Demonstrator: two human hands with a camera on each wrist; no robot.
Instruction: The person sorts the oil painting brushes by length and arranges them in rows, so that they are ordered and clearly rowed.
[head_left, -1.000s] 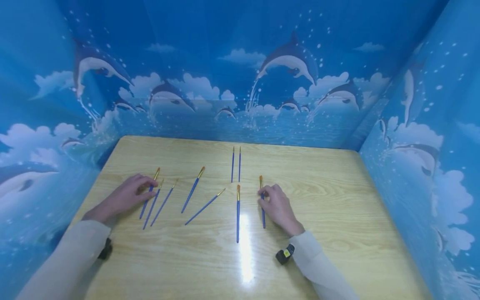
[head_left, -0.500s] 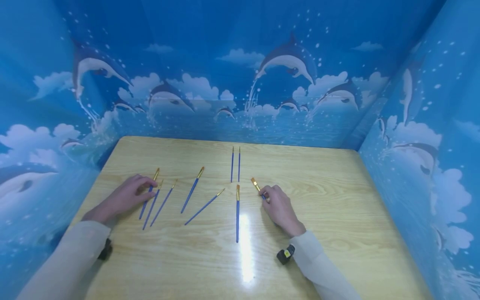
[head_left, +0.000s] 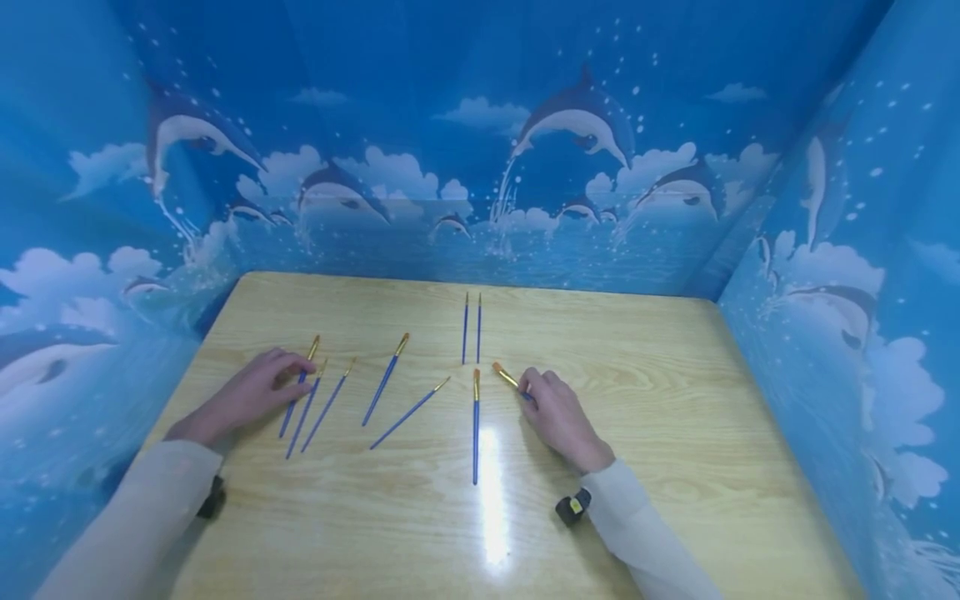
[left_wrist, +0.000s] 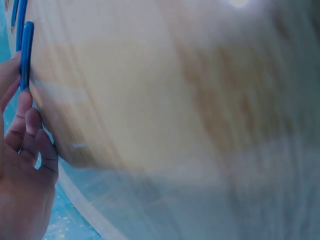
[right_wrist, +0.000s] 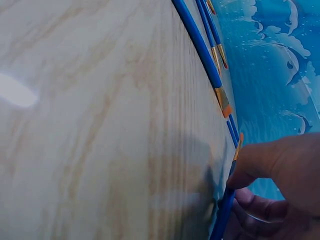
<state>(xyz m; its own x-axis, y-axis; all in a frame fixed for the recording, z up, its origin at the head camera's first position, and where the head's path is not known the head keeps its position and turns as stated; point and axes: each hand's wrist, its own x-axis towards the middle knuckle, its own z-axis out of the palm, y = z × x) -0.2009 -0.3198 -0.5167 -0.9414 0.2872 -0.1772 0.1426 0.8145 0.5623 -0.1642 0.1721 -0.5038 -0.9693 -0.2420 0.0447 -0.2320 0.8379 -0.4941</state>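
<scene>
Curving loosely over a wooden table (head_left: 675, 400) at nine o'clock, the left hand (head_left: 258, 387) parts thumb and forefinger above the leftmost paintbrush (head_left: 288, 419); whether they touch is unclear. Rightward lie four slanted brushes (head_left: 381, 387), then two slim brushes (head_left: 465, 333) at twelve and one flat brush (head_left: 476, 429) near centre. At three, the right hand (head_left: 557, 414) pinches another brush (head_left: 507, 376), bristles toward ten.
</scene>
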